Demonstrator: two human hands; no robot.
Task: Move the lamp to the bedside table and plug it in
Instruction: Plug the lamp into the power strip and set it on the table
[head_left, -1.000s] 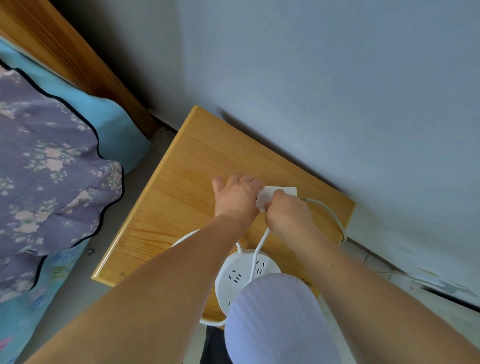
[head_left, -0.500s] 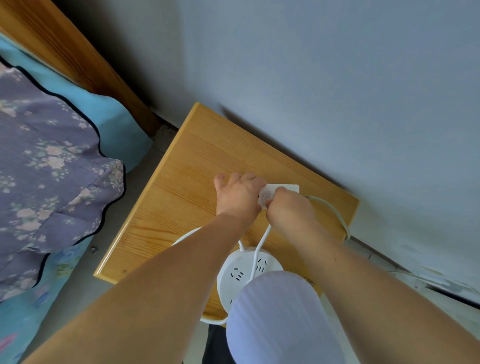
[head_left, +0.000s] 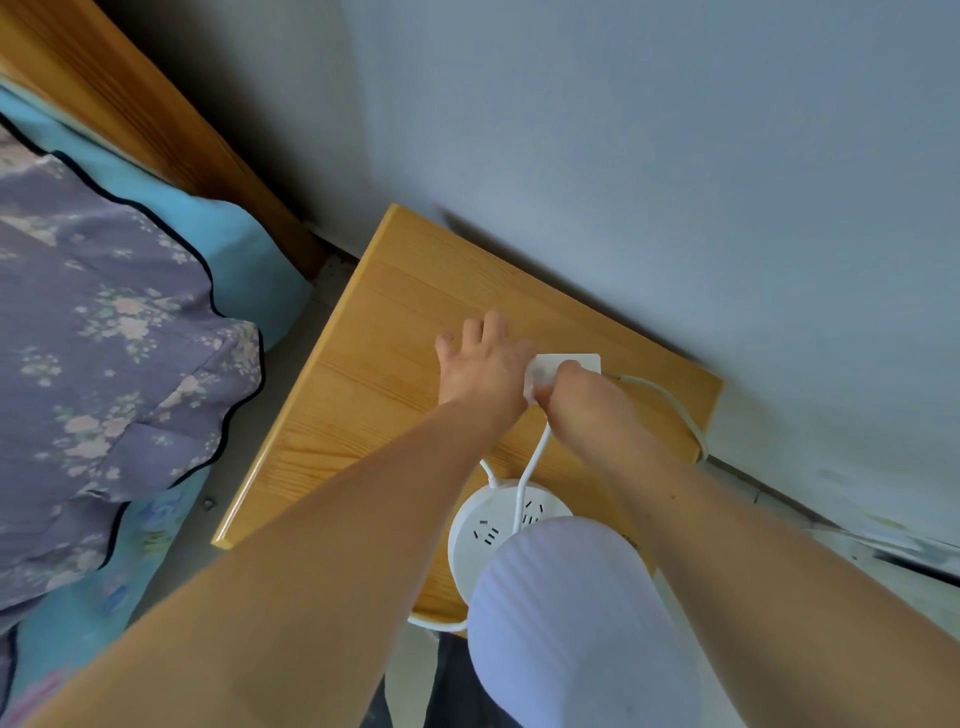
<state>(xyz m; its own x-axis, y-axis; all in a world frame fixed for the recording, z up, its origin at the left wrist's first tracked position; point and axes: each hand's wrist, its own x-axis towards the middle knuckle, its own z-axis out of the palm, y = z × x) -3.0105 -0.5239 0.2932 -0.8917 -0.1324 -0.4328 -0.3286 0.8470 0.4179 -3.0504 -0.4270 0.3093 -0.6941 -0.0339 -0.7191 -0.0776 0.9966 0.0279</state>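
Observation:
The lamp stands at the near edge of the wooden bedside table (head_left: 374, 374); its white ribbed shade (head_left: 576, 623) hides part of its round white base (head_left: 480, 535), which carries socket slots. A white cord (head_left: 535, 457) runs from the base up into my right hand (head_left: 582, 400), which is closed around the plug at a white rectangular socket block (head_left: 579, 361) near the wall. The plug itself is mostly hidden by my fingers. My left hand (head_left: 483, 364) lies beside the block with fingers spread, holding nothing.
The socket block's own cable (head_left: 675, 410) loops over the table's right edge toward the floor. A grey wall (head_left: 649, 182) runs right behind the table. At the left are a bed with a floral purple pillow (head_left: 104, 364), blue sheet and wooden headboard (head_left: 130, 104).
My left hand has opened: its fingers, curled at the socket block before, now spread out to the left. The right hand stays closed at the block.

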